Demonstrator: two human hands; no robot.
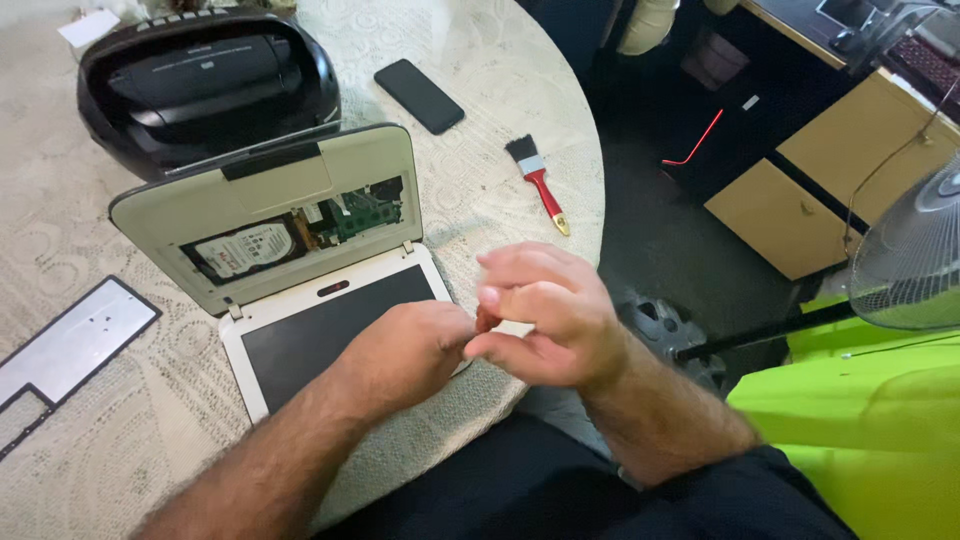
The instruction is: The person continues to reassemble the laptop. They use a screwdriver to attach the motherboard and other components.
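Both hands meet just above the near right corner of the white laptop point(330, 290), which lies opened and upturned, its drive bay exposed. The left hand point(405, 355) is loosely fisted; the right hand point(545, 320) pinches something too small to identify. Best to keep that pinch low over the table point(480, 150)

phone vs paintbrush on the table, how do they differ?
The phone is a flat, all-black rectangle; the paintbrush is slim, with black bristles, a metal ferrule and a red handle. The phone lies further in on the table, beside the black player; the paintbrush lies near the table's right edge. The paintbrush is nearer the right hand. Both lie flat on the lace cloth, untouched and angled the same way.
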